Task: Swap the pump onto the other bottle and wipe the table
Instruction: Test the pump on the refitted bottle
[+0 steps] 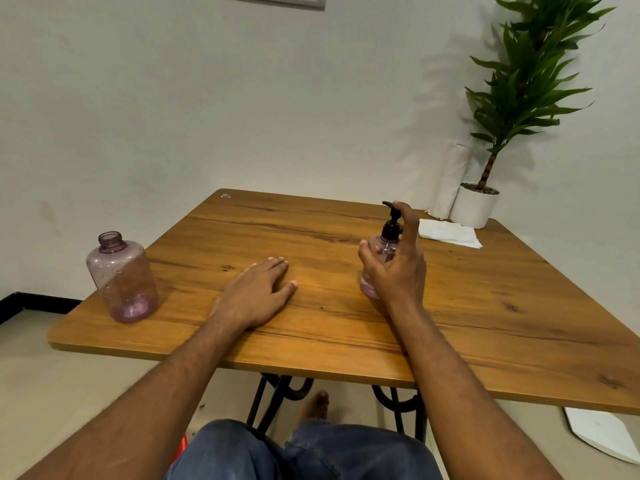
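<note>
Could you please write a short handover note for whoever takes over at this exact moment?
Left hand: flat on the table, holding nothing.
Right hand: wrapped around the pump bottle, one finger up by the black pump.
Open bottle: upright at the table's left edge, no cap.
Paper towel: far right, beside the potted plant.
Done: nothing yet; pump not removed.
Left: unscrew pump, fit it on the open bottle, wipe the table.

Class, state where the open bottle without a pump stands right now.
The open bottle stands upright near the table's left edge, left of the flat left hand.
</note>
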Demonstrator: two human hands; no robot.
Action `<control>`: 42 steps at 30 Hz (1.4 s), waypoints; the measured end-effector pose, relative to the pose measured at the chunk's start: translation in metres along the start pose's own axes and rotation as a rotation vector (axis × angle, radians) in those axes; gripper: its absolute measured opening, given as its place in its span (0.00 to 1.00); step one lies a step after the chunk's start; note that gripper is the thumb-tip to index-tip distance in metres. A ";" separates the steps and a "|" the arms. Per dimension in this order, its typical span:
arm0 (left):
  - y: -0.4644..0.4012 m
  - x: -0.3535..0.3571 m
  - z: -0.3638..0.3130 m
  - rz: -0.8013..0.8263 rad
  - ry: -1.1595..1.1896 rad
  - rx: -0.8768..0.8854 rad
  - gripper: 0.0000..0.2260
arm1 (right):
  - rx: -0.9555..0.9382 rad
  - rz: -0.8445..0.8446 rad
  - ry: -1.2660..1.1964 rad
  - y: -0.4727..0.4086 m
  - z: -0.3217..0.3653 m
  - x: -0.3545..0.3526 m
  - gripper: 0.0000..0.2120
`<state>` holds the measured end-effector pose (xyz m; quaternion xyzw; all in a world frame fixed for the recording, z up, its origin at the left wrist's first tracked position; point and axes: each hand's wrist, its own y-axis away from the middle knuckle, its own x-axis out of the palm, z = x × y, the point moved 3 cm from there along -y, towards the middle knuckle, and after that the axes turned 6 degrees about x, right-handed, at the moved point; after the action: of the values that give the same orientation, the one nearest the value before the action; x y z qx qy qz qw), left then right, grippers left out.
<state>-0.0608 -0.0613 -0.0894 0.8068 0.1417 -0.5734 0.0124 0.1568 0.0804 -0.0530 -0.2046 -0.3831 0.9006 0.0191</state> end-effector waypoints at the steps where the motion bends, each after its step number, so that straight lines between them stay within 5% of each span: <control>1: 0.000 0.000 -0.001 0.002 0.001 0.000 0.29 | -0.001 -0.006 0.000 0.000 0.001 0.000 0.35; 10: 0.002 0.000 0.001 0.005 0.012 -0.008 0.30 | 0.140 0.028 -0.058 0.005 0.006 -0.003 0.46; 15: 0.000 0.003 0.010 0.008 0.050 -0.043 0.28 | 0.289 0.165 0.058 0.015 0.002 -0.009 0.45; 21: -0.027 -0.021 -0.031 0.141 0.007 -0.101 0.21 | 0.372 0.141 -0.018 0.023 0.002 -0.034 0.39; 25: -0.025 -0.010 -0.097 -0.055 0.420 0.046 0.20 | 0.413 0.129 -0.125 0.027 0.000 -0.050 0.40; 30: -0.030 0.022 -0.218 0.064 1.011 0.175 0.15 | 0.474 -0.074 -0.139 0.025 -0.025 -0.112 0.35; 42: -0.038 0.095 -0.409 0.313 1.097 0.343 0.27 | 0.615 -0.369 0.263 0.040 -0.116 -0.281 0.38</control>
<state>0.3358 0.0699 -0.0329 0.9870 -0.0879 -0.0787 -0.1090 0.4637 0.0775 -0.0534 -0.2307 -0.1195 0.9210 0.2903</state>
